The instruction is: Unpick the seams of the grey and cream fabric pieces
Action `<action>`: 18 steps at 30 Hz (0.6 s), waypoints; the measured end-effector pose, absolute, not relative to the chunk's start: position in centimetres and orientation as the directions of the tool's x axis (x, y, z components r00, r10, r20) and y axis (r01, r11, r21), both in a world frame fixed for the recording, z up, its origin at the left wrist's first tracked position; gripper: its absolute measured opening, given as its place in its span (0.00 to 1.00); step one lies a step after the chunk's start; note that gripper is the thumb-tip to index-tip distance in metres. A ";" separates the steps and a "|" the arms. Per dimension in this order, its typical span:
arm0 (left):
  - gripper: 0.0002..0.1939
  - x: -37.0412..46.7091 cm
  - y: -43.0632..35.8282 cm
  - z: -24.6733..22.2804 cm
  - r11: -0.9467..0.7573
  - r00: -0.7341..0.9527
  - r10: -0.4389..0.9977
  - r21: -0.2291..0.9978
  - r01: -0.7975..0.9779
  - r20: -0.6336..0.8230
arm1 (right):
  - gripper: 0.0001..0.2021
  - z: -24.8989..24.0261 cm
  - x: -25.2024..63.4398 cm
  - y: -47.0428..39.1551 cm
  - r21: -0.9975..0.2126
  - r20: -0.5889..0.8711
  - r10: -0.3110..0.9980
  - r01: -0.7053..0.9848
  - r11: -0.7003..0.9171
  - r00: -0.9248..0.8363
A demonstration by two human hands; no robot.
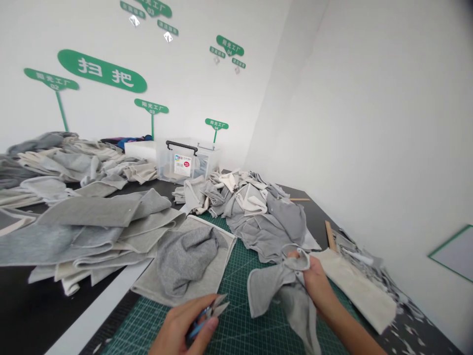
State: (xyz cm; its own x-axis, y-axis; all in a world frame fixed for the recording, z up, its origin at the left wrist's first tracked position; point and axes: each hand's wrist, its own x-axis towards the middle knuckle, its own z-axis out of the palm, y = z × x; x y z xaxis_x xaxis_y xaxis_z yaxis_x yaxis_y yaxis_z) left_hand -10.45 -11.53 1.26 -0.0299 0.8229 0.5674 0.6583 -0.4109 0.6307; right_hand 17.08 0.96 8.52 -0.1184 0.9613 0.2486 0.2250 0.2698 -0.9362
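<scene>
Two bare hands were above the green cutting mat (pixel 240 296) in the head view. The left hand (pixel 172 328) was closed around the blue-handled snips (pixel 218 309), near the bottom edge of the view. The snips' blades stood apart and pointed toward the held cloth (pixel 264 286) without touching it; this grip probably kept the cutting end accessible and the fingers behind the blades.

The right hand (pixel 316 283) was clamped on the upper, bunched part of the held cloth, thin and grey with a pale edge. Its lower parts hung over the mat, apparently so that the loose edges remained free. The two hands were apart from each other.

Beside the left hand, a darker grey cloth (pixel 188 259) lay crumpled on a flat, pale-edged fabric piece (pixel 148 283), which partly covered the mat. Beyond the right hand, a loose heap of grey and cream cloths (pixel 254 224) rested within reach, a position that likely shortened the pick-up path. Layered grey pieces (pixel 88 212) were stacked to the left, seemingly to keep them separate from the heap. A clear bin (pixel 165 165) stood behind both groups. On the right, a cream fabric strip (pixel 358 286) lay beside offcuts (pixel 410 320), which were probably set aside to leave working room.
</scene>
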 end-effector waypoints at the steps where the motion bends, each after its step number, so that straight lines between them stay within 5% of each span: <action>1: 0.15 -10.1 -11.2 1.6 -0.417 -0.013 0.821 0.616 0.668 0.571 | 0.15 8.7 17.2 1.0 -0.929 0.281 0.946 0.203 0.311 -0.163; 6: 0.15 -8.5 -9.7 2.4 -0.404 -0.011 0.844 0.648 0.645 0.537 | 0.12 9.9 17.3 2.1 -0.866 0.374 0.858 0.198 0.459 -0.351; 13: 0.16 -7.5 -8.6 4.0 -0.363 0.009 0.881 0.665 0.653 0.472 | 0.04 3.6 19.9 -0.4 -0.815 0.160 0.848 0.418 0.402 -0.505; 18: 0.15 -5.5 -7.2 6.5 -0.439 0.211 0.884 0.585 0.682 0.416 | 0.27 2.8 24.0 -3.2 -0.651 0.131 0.851 0.603 0.461 -0.509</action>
State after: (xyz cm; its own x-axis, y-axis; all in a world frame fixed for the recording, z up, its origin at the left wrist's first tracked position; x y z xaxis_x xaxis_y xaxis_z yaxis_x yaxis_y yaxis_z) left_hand -5.52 -7.16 6.46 0.2115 0.8842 0.4164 0.6823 -0.4386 0.5849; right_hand 23.96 -3.20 2.75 -0.5089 0.8508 0.1309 0.6031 0.4609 -0.6510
